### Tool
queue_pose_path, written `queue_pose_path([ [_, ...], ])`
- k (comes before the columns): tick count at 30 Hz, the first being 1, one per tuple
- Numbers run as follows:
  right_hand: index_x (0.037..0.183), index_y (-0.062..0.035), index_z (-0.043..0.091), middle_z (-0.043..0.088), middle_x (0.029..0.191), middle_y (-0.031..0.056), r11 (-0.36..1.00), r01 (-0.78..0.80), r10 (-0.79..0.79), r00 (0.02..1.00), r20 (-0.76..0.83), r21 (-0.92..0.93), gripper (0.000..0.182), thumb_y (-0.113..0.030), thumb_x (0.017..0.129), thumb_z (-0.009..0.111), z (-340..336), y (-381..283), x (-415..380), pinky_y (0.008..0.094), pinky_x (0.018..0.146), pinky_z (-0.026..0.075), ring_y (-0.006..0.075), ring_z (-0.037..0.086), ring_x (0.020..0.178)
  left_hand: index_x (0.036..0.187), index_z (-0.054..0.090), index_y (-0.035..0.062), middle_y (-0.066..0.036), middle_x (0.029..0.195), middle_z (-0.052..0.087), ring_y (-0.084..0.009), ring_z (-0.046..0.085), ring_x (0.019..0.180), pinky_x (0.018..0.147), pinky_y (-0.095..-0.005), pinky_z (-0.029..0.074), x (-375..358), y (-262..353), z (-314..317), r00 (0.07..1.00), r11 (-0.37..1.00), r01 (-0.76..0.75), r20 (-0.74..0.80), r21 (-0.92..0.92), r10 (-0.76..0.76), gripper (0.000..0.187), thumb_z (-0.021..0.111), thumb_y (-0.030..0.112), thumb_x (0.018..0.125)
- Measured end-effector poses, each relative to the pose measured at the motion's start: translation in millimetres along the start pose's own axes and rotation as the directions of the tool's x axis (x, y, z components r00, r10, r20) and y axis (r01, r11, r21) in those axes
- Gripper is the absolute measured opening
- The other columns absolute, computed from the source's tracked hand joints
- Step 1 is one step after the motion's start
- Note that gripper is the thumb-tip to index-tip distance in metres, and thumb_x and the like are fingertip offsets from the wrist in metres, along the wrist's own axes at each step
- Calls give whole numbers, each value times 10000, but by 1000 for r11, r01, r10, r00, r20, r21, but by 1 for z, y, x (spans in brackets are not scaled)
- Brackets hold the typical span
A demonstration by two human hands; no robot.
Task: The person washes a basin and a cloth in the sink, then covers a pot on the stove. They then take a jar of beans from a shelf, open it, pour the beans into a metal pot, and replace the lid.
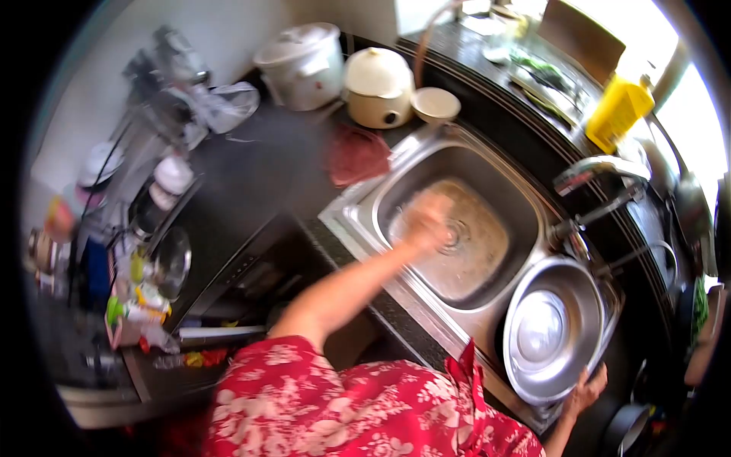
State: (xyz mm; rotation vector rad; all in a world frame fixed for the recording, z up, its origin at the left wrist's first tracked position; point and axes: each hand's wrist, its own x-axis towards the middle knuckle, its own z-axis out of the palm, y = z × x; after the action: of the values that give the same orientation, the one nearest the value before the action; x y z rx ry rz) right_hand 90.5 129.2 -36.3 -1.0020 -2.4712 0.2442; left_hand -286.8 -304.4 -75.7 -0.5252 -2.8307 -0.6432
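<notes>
**Two hands at a steel sink, one over the bowl, one on a basin**

At the far left, a cluttered corner holds blurred utensils against a pale wall, with a round metal lid (174, 263) and bright small packets (146, 303) below. A dark countertop (228, 183) runs from there toward the sink, part of it too blurred to read. Along the back of it stand a white lidded pot (308, 72) and a cream lidded cooker (377, 87); a reddish cloth (358, 158) lies in front of the cooker, and a small pale bowl (436, 105) sits at the sink's back corner.

The left hand (428, 221) is above the stainless sink (487, 263), smeared by motion; whether it is open or closed cannot be told. The sink floor looks wet and brownish around the drain. On its right side the steel basin (542, 327) stands tilted over the sink's edge, and the right hand (585, 392) grips its outer rim.

Beyond the faucet (609, 204), a dark ledge under the bright window carries a glass jar (499, 38), green vegetables (544, 72) and a yellow bottle (620, 110). A dark pan (628, 428) is at the lower right.
</notes>
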Motion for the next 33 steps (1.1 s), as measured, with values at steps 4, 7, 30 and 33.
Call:
queue_pose_path([
  [4,1173,23,500,533,1125,206,868,466,-494,842,216,170,483,-56,710,615,4,-133,-45,435,929,351,362,490,1081,1302,386,136,-184,1415,229,-394,178,1311,941,-649,225,26,-68,-59,945,900,303,25,314,-327,845,760,402,592],
  [7,1228,8,446,489,1178,201,843,504,-537,773,338,187,577,-182,726,659,29,-169,-64,460,890,346,357,448,1127,1372,314,168,-186,1469,125,-379,75,1355,973,-657,149,24,-119,-35,921,903,353,77,245,-381,894,721,467,635],
  [30,886,0,637,604,719,-7,493,-378,-320,758,568,783,139,-28,749,642,128,-335,20,220,617,442,69,531,683,888,614,-32,-59,811,638,-101,599,700,637,-216,492,32,34,-40,839,-49,544,542,-837,56,128,537,70,873],
  [33,843,6,626,603,672,43,633,-278,-217,832,511,723,144,-88,743,669,127,-327,32,244,571,443,92,533,626,920,598,-55,-87,850,630,-134,603,752,664,-241,485,39,33,-2,821,-201,564,570,-801,32,168,522,89,882],
])
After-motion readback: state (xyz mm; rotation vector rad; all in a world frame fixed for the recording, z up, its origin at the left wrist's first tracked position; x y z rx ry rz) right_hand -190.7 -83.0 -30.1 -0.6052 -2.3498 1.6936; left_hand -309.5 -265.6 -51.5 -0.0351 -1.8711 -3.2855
